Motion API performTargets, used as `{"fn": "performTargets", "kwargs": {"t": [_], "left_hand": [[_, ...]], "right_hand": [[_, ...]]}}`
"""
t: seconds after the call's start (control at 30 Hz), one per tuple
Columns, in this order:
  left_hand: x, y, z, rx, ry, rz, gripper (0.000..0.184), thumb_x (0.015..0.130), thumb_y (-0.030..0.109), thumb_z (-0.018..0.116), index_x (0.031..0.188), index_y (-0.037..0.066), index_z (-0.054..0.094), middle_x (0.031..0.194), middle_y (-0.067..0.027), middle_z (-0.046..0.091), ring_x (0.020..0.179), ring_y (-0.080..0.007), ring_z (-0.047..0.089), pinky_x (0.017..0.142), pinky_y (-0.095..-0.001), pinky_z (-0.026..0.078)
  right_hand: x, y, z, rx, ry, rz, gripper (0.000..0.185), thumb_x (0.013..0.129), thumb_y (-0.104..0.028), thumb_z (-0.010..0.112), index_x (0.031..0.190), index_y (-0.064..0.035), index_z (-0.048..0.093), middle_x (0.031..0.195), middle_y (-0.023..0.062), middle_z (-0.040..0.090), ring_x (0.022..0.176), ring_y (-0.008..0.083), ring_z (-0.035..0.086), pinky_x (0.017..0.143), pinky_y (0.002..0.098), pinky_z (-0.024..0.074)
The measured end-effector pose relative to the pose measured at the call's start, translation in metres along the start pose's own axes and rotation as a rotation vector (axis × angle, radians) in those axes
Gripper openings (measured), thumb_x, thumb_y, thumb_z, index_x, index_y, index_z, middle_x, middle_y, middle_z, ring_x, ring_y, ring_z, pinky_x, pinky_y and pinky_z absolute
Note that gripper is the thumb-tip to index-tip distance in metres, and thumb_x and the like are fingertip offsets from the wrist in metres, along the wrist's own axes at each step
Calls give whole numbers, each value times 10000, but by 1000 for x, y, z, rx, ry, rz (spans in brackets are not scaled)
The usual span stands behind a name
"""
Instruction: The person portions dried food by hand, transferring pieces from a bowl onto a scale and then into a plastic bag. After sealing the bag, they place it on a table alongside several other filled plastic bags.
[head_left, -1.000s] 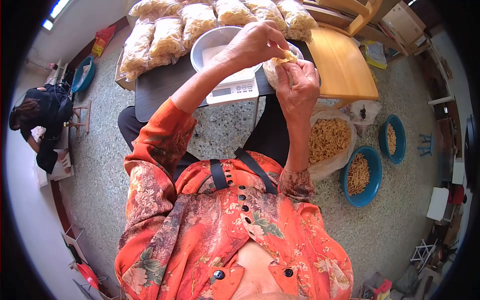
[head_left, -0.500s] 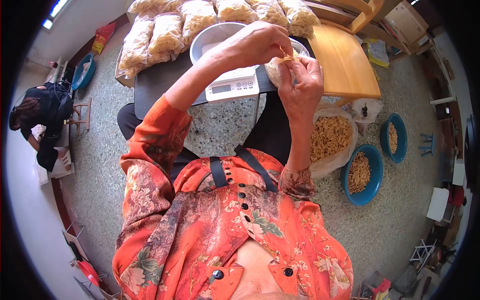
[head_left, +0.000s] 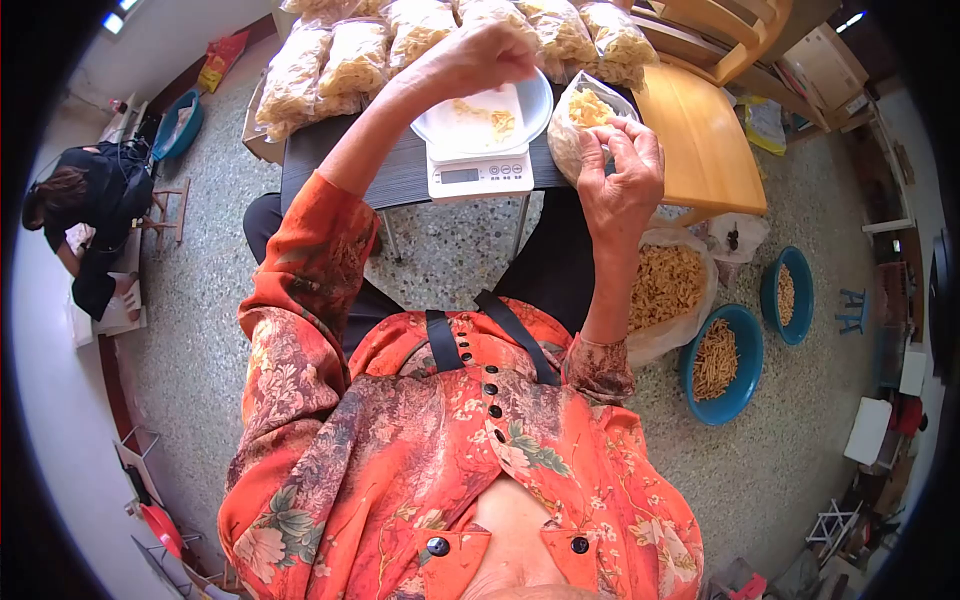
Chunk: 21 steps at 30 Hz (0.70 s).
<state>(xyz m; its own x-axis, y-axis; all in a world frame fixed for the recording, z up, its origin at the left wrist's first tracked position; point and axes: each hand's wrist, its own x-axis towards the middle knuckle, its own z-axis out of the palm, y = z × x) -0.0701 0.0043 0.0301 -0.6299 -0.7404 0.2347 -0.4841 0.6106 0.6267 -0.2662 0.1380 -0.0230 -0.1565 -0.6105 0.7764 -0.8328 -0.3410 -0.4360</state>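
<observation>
My left hand, slightly blurred, is curled closed above the far side of a white bowl. What its fingers hold, if anything, cannot be made out. A few yellowish dried flakes lie in that bowl, which rests on a white digital kitchen scale. My right hand is at the mouth of a clear plastic bag part-filled with the same flakes. Its thumb and fingers are pinched together at the near rim; whether they grip the rim or a flake is hidden.
Several filled bags line the back of the dark table. A wooden chair stands to the right. An open sack of flakes and blue basins of dried pieces sit on the floor. Another person sits bent over at far left.
My hands were together over a yellowish flake. They have parted: my left hand moved up and away over the bowl, while my right stayed by the bag's mouth. The view shifted slightly.
</observation>
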Motion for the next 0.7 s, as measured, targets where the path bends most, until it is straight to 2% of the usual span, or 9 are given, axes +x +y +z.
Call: {"fn": "performTargets", "kwargs": {"t": [0.03, 0.13, 0.17, 0.23, 0.33, 0.47, 0.57, 0.63, 0.7], "left_hand": [[-2, -15, 1, 182, -19, -78, 62, 874, 73, 676, 882, 29, 719, 799, -62, 697, 759, -179, 688, 676, -308, 556], [-17, -49, 15, 437, 85, -35, 117, 795, 0, 619, 880, 42, 687, 869, -184, 687, 873, -373, 670, 776, -421, 529], [-22, -54, 19, 417, 131, -34, 118, 783, -27, 592, 858, 32, 662, 868, -168, 679, 915, -361, 656, 795, -421, 522], [-21, -62, 23, 572, 46, -33, 110, 780, -40, 581, 852, 24, 634, 887, -163, 659, 939, -368, 633, 817, -429, 510], [-25, -66, 31, 562, 48, -24, 105, 787, -42, 560, 853, 20, 613, 905, -167, 640, 958, -378, 614, 842, -436, 496], [-24, -63, 36, 571, 10, -82, 146, 815, 4, 551, 889, 5, 676, 979, -182, 677, 986, -372, 642, 873, -446, 510], [-24, -60, 38, 539, 25, -94, 111, 818, -16, 529, 868, 21, 621, 919, -185, 637, 981, -375, 614, 851, -444, 491], [-21, -58, 39, 383, -37, -204, 115, 821, 11, 574, 913, 25, 641, 918, -167, 641, 978, -355, 623, 840, -438, 495], [-19, -59, 39, 310, -78, -169, 141, 809, 26, 612, 944, 31, 651, 902, -150, 636, 957, -340, 626, 830, -429, 498]], "right_hand": [[0, 0, 0, 4, 0, -2, 134, 779, -98, 797, 895, -51, 749, 1015, 115, 668, 935, 302, 630, 829, 418, 531], [0, -1, 2, 2, 1, -1, 131, 778, -96, 799, 889, -48, 749, 1018, 107, 671, 935, 297, 629, 830, 413, 533], [0, 0, 2, 0, -5, -3, 131, 778, -95, 800, 890, -47, 750, 1020, 104, 671, 936, 295, 629, 828, 410, 534], [-1, -1, 2, -6, -16, -8, 131, 778, -94, 800, 890, -45, 751, 1023, 102, 672, 937, 293, 629, 826, 408, 534], [-1, -1, 2, 0, -19, -10, 130, 783, -92, 797, 895, -43, 754, 1019, 100, 673, 930, 291, 630, 819, 406, 535], [-2, 2, 4, -8, -18, -17, 137, 783, -89, 798, 902, -39, 754, 1007, 102, 675, 916, 291, 632, 806, 406, 537], [-2, 1, 5, -7, -23, -16, 137, 783, -85, 798, 903, -36, 754, 1003, 103, 676, 911, 292, 632, 801, 405, 537], [-2, 0, 5, -4, -28, -13, 137, 783, -83, 797, 903, -34, 753, 1002, 103, 677, 911, 292, 632, 798, 405, 537], [-2, 0, 5, 9, -30, -5, 133, 785, -83, 795, 901, -34, 753, 1000, 105, 677, 909, 293, 632, 797, 407, 536]]}}
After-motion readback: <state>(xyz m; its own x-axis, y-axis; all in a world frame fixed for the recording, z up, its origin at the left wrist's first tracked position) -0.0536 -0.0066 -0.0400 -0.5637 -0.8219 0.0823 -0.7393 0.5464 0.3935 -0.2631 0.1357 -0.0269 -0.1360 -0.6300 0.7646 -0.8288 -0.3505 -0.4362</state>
